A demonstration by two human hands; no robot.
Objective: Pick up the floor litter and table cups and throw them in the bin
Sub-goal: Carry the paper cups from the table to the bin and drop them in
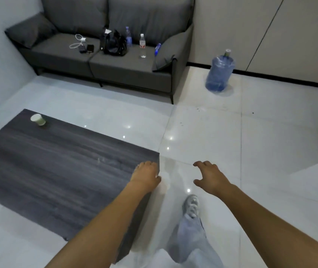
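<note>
- One paper cup [38,119] stood upright on the far left end of the dark table [57,171], well apart from both hands, so at least that part of the job looked unfinished.
- No litter could be made out on the white floor [212,132] apart from a few tiny dark specks near the sofa [96,60]; whether those counted was too small to tell.
- No bin showed anywhere in view, so how much had gone into it could not be judged.
- The left hand [146,176] reached forward over the near right corner of the table, palm down, fingers loosely bent, holding nothing; whether it touched the corner was unclear.
- The right hand [209,176] hung over the bare floor just beside that corner, fingers spread and slightly curled, empty.
- A shoe [191,206] was planted below the right hand, suggesting a step forward.
</note>
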